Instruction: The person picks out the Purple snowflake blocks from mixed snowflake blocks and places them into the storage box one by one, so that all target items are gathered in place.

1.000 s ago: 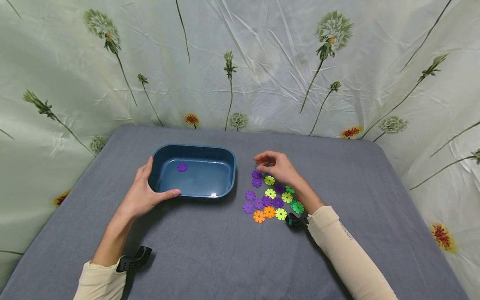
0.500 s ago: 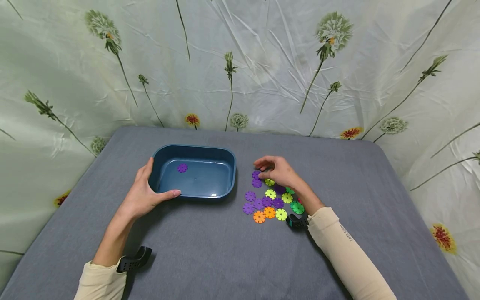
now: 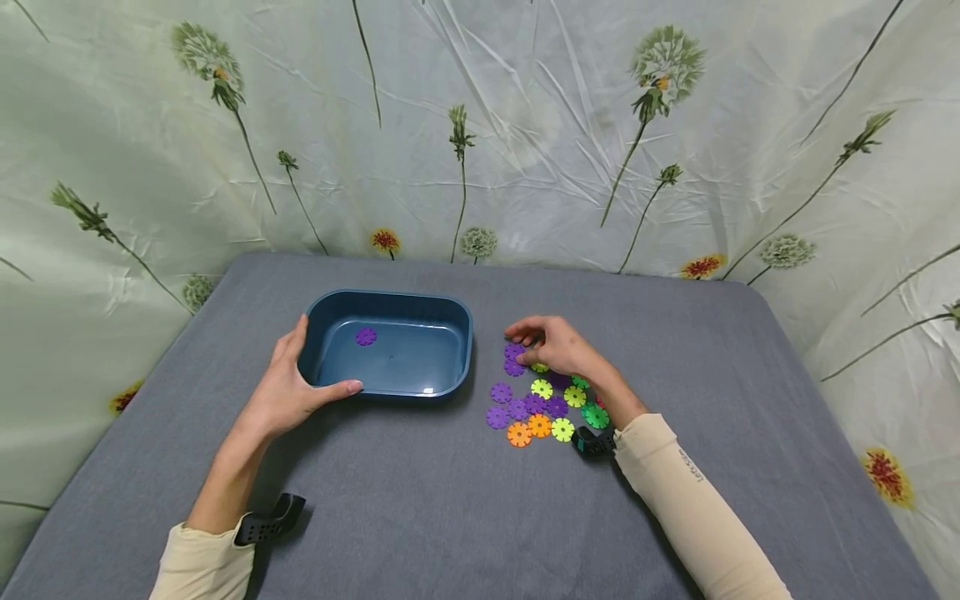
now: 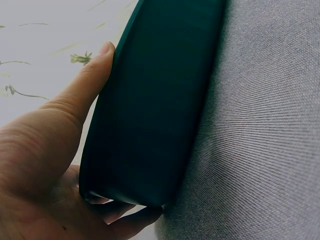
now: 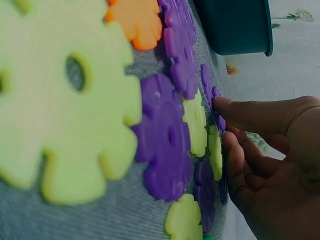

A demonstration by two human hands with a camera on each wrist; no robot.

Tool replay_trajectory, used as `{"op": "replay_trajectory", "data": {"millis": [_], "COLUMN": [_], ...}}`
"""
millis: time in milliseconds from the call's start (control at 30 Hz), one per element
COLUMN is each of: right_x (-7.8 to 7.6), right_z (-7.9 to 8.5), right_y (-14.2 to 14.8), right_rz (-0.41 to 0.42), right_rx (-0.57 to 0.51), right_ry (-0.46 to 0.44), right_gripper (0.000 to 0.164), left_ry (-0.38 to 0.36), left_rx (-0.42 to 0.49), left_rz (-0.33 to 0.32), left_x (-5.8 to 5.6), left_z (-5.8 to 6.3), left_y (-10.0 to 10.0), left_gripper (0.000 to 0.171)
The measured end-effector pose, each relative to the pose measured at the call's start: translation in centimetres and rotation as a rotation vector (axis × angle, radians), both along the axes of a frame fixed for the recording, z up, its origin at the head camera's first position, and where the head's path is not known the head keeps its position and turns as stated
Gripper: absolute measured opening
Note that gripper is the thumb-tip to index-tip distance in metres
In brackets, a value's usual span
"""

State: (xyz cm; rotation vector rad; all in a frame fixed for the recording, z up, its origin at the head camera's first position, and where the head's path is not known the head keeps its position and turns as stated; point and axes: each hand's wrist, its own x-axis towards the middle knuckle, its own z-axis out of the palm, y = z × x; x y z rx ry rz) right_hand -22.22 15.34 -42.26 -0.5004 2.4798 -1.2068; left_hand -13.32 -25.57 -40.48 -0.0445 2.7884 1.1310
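Note:
My left hand (image 3: 281, 392) grips the left end of a blue plastic basin (image 3: 450, 387), thumb on the near rim and fingers around the outer wall. In the left wrist view the basin's dark side (image 4: 150, 100) sits between that thumb and the fingers. One purple flower-shaped disc (image 3: 366, 336) lies inside. My right hand (image 3: 558, 343) is bent over the far end of a spread of discs. Its thumb touches or nearly touches a purple disc (image 5: 218, 112), while the fingertips stay apart from the thumb. The palm covers part of a yellow-green disc (image 3: 540, 367).
Several purple discs (image 3: 501, 392), two orange discs (image 3: 518, 434), yellow-green discs (image 3: 562, 429) and a green disc (image 3: 595, 415) lie on the grey cloth-covered table (image 3: 420, 517), right of the basin. A flower-patterned curtain (image 3: 525, 167) hangs behind. Black bands (image 3: 270, 521) are on both wrists.
My right hand has come down and slightly nearer over the far discs, covering more of a yellow-green one. My left hand and the basin have stayed in place.

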Motion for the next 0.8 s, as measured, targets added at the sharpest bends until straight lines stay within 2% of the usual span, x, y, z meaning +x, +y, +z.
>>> {"op": "replay_trajectory", "data": {"millis": [533,800], "right_x": [-0.10,-0.07], "right_z": [0.78,0.57], "right_y": [-0.23,-0.20], "right_rz": [0.068,0.050], "right_rx": [0.142,0.087], "right_ry": [-0.014,0.010], "right_gripper": [0.031,0.028], "left_ry": [0.002,0.004], "left_rx": [0.016,0.012], "left_rz": [0.005,0.002], "left_x": [-0.03,0.00], "left_z": [0.03,0.01], "left_y": [-0.02,-0.03], "left_gripper": [0.139,0.139]}}
